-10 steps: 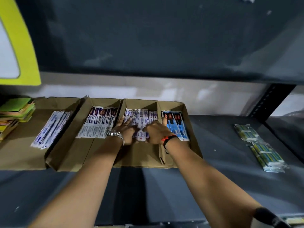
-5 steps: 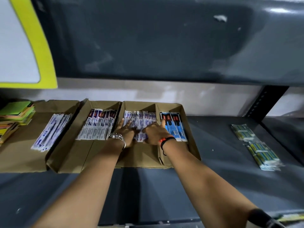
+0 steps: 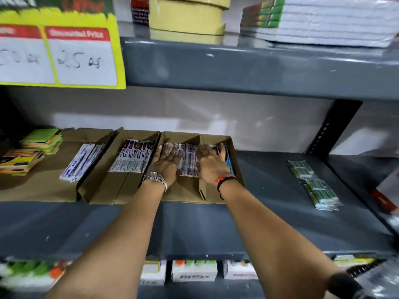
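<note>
Where packets (image 3: 187,161) lie boxed, left hand (image 3: 165,164) and right hand (image 3: 212,165) touch them.

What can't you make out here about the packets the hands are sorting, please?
Head view only:
Print on the packets: blurred, and partly covered by the left hand.
Whether the right hand grips a packet: motion blur.
Blue packets: mostly behind the right hand.
Left price card: cut off by the edge.
Boxes below: blurred.
</note>
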Motion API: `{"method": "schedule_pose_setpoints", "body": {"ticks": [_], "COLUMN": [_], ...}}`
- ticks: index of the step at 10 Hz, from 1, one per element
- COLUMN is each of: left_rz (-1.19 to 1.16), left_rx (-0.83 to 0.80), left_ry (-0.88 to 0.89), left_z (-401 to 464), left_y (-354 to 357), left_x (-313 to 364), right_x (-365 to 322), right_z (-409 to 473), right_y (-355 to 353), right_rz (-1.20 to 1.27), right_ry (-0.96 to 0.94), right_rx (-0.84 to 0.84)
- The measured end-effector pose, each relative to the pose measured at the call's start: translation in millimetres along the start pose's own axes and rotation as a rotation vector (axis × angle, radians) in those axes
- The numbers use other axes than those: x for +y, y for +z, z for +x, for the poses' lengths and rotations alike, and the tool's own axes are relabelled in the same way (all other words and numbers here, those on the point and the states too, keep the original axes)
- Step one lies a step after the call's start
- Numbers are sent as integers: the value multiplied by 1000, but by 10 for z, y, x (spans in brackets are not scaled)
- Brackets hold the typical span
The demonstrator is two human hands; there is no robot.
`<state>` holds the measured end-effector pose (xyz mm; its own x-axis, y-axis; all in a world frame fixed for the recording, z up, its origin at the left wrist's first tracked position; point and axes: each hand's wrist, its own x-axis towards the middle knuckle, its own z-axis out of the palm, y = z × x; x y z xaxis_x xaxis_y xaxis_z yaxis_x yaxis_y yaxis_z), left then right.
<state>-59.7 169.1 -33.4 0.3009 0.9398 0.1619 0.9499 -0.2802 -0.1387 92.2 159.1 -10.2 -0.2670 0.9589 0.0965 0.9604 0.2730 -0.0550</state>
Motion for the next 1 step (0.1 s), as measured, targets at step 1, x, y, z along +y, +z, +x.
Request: {"method": "schedule_pose_setpoints", "body": {"ticks": [1], "left_rz": [-40], "left_rx": [203], "left_ry": [-44], "left_z": [-297], "left_y": [-225], "left_x": [131], "right_x": [73], "right_z": [-269], "right_y": [-41], "right_rz": [-62], "right_ry": [42], "right_rx": [83]}}
